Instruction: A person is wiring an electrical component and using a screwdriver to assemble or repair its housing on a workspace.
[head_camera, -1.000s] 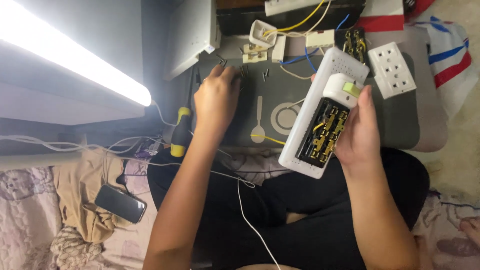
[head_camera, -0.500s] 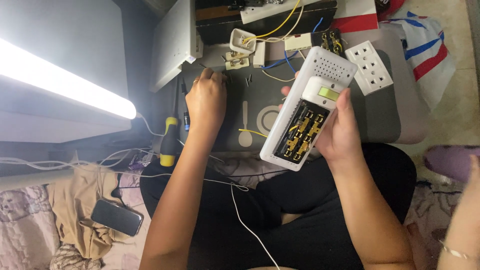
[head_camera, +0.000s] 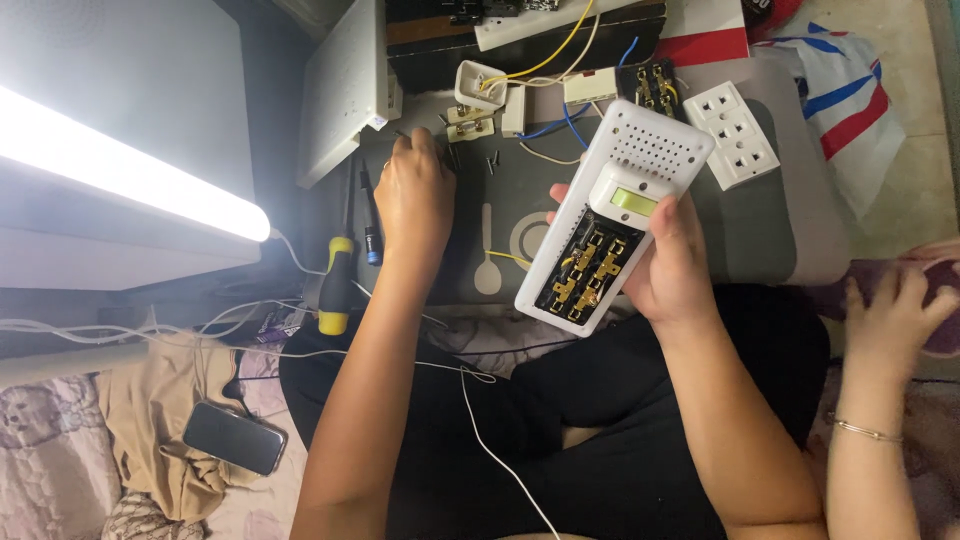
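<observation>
Compared with half a second earlier, the view has drifted so the grey bench sits lower in frame, and a second person's hand with a thin bracelet now shows right of the bench; the open white power-strip housing stays tilted in the right hand, fingers wrapped around its lower edge, above the bench's front rim. Contents of housing: rows of brass contact strips in a black bed at the near end, a pale green window mid-body, a perforated grille at the far end. The left hand rests on the bench's left part, fingers curled narrow over small dark screws; whether it grips one cannot be told. A yellow-handled screwdriver lies left of the bench.
</observation>
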